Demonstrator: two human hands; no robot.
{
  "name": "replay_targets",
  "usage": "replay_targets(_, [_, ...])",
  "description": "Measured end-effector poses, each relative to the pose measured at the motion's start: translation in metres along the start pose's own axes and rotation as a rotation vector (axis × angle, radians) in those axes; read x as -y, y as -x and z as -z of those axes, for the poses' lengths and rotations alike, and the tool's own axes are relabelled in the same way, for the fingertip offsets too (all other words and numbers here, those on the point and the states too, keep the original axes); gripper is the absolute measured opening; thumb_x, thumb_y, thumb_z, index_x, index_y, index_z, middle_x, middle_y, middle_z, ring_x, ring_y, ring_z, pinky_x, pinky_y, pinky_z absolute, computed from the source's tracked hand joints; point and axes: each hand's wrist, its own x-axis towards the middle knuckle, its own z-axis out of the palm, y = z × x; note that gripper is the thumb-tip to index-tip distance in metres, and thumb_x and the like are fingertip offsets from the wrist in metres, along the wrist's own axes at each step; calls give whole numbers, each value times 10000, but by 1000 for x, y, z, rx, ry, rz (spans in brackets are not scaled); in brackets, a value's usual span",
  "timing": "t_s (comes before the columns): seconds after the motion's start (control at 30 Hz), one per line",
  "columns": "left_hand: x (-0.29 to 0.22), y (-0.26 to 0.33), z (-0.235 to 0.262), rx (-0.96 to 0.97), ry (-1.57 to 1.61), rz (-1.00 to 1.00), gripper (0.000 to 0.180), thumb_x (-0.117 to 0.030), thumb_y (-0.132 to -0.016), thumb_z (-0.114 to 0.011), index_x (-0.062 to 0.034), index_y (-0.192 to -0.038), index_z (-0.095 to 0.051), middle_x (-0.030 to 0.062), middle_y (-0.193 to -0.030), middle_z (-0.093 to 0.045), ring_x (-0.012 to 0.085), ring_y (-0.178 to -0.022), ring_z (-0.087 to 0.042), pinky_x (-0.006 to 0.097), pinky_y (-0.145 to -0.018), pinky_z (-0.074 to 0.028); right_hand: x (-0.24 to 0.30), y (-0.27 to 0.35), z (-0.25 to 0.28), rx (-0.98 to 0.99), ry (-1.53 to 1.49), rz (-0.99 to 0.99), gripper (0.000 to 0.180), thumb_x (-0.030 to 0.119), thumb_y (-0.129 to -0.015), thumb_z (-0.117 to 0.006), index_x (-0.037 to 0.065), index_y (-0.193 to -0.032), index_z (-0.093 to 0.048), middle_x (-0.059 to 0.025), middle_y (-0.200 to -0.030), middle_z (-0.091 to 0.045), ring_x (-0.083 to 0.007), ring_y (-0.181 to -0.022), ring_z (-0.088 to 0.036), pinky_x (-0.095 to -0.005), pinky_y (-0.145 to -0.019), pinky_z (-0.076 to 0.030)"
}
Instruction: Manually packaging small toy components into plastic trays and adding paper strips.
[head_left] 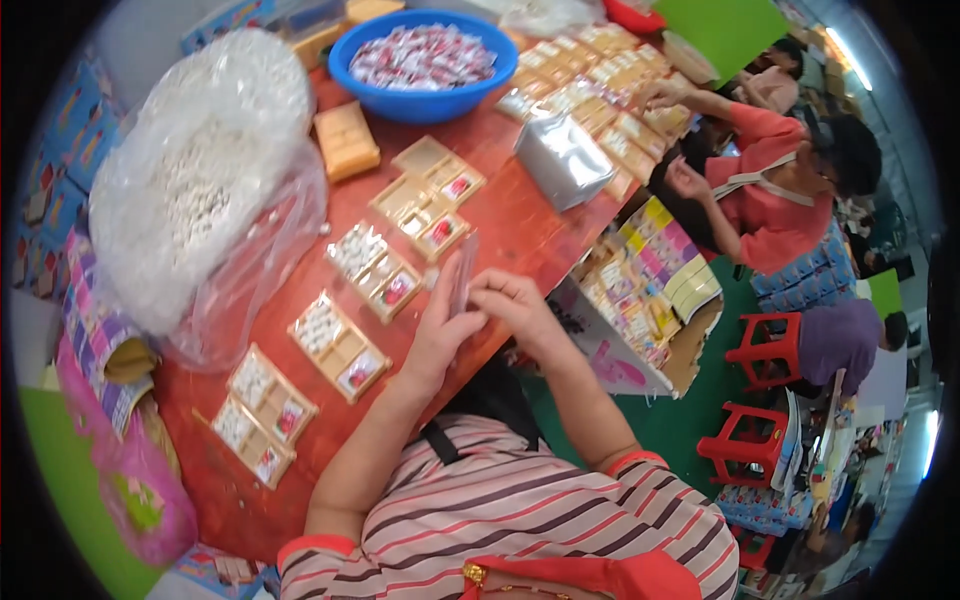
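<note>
At the red surface [520, 225] edge, both hands' fingers pinch a clear plastic sleeve [462, 275]: left hand [440, 335], right hand [515, 300].

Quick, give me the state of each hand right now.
Left hand: closed on the clear plastic sleeve, fingers pinching its lower end.
Right hand: closed on the same sleeve from the other side.

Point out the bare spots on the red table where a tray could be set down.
Bare red table lies between the silver foil bag and the filled trays, running toward both hands. A smaller patch lies below the blue bowl. Crowded: the tray row beside the big plastic bag.
</note>
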Motion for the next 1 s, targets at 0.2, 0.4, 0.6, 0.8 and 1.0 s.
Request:
replay_targets(0.2, [-4,5,1,28,-65,24,789,-70,-825,-552,-32,-1520,-178,93,-1410,-362,164,-1258,-399,280,-1036,-334,-7,-4,-5,12,-66,50,99,88,-936,-550,13,-914,-612,38,-826,-582,-33,-771,-513,-190,-692,-408])
replay_targets(0.4, [3,9,1,-1,-137,-46,797,-86,-819,-527,-46,-1535,-179,43,-1408,-385,111,-1194,-429,233,-1000,-334,-7,1,-8,7,-21,67,97,87,-927,-556,15,-886,-606,43,-814,-561,-33,-760,-494,-199,-677,-400])
replay_targets(0.6, [3,9,2,15,-73,22,777,-68,-828,-545,-25,-1517,-188,87,-1412,-365,170,-1294,-376,291,-1068,-310,-9,2,-6,-5,-25,54,100,102,-913,-573,15,-872,-600,41,-804,-556,-34,-750,-491,-203,-679,-398])
replay_targets(0.8, [-1,11,-1,8,-47,41,768,-62,-823,-543,-48,-1515,-211,74,-1374,-391,159,-1269,-391,287,-1059,-314,-9,2,-6,0,-45,25,102,104,-902,-580,13,-861,-600,41,-800,-557,-35,-749,-490,-202,-677,-397])
replay_targets(1.0, [1,10,0,3,-52,53,761,-61,-823,-539,-58,-1513,-220,67,-1359,-400,152,-1255,-400,285,-1049,-323,-11,1,-6,2,-30,28,86,82,-890,-572,12,-849,-600,39,-789,-558,-37,-735,-491,-202,-663,-400])
